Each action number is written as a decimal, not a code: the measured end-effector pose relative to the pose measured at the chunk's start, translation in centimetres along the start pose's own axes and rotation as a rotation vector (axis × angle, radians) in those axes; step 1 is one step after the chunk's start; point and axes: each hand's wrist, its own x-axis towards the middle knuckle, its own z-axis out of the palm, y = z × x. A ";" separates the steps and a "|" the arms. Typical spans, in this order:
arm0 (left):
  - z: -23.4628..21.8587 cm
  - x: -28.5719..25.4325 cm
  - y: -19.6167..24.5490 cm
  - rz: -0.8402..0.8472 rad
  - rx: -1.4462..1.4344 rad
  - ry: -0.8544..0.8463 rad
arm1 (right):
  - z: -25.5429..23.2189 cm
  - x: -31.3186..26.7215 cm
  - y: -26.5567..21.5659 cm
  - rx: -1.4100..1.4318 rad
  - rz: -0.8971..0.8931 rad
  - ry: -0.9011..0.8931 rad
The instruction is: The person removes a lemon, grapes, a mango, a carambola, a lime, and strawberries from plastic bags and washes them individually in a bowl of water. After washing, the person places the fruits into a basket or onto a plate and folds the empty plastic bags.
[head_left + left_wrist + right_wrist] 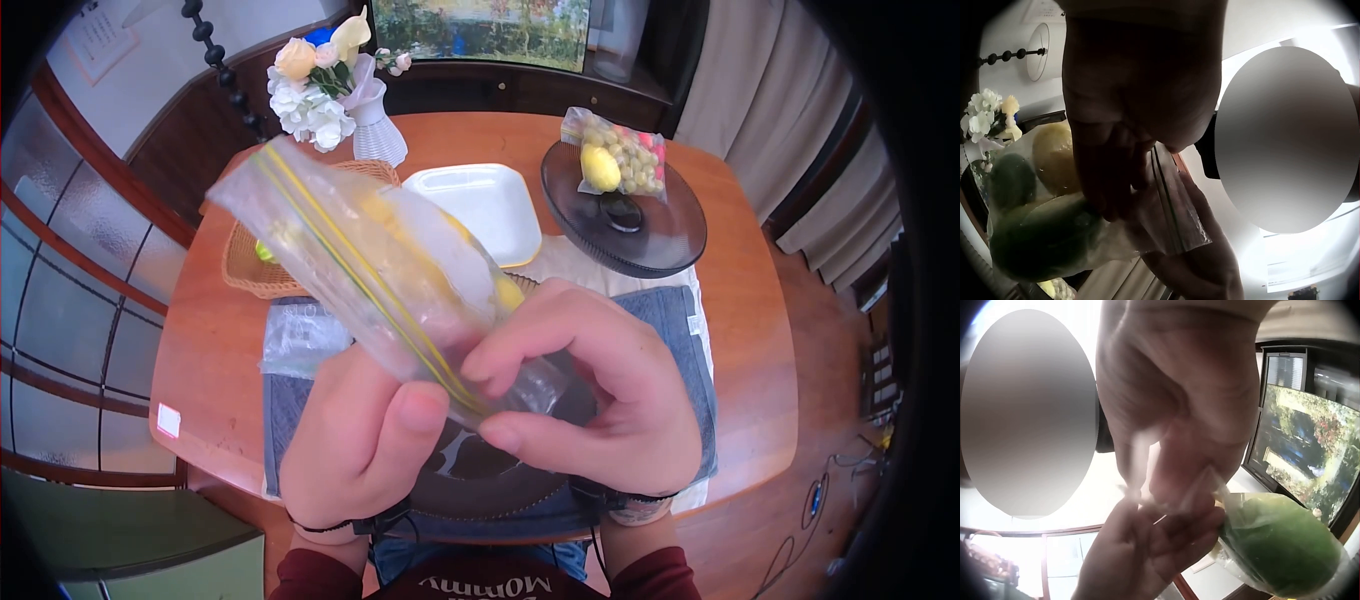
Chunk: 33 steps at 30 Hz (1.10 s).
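A clear zip bag [330, 265] with a yellow-and-green seal strip is held up over the table, tilted across the head view. My left hand [365, 425] grips it from below, thumb lying close to the seal. At the lower right end of the seal, my right hand [620, 390] pinches the bag between thumb and fingers. Inside, the left wrist view shows a rounded yellow fruit [1052, 156] and large dark green produce [1044, 237]. The right wrist view shows a green piece [1285, 544] through the plastic.
Beneath the hands lies a dark round plate [470, 490] on a blue cloth [655, 310]. Farther back stand a white tray [475, 205], a wicker basket [265, 285], a flower vase [378, 130] and a dark glass stand [660, 235] bearing another filled bag [630, 155]. A flat plastic bag [305, 335] lies left.
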 end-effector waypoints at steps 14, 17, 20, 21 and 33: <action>-1.2 1.3 0.1 0.013 0.187 -0.181 | 1.9 0.1 -0.3 -0.457 -0.006 0.239; -1.5 1.4 0.1 -0.025 0.183 -0.217 | 2.0 0.2 -0.1 -0.490 -0.081 0.249; -1.3 1.4 -0.7 0.066 0.208 -0.197 | 1.8 0.4 0.4 -0.522 -0.182 0.271; -1.0 1.4 -0.9 0.164 0.222 -0.163 | 1.7 0.4 0.4 -0.515 -0.184 0.269; -1.1 1.4 -0.7 0.227 0.318 -0.173 | 1.9 0.8 0.8 -0.537 -0.215 0.284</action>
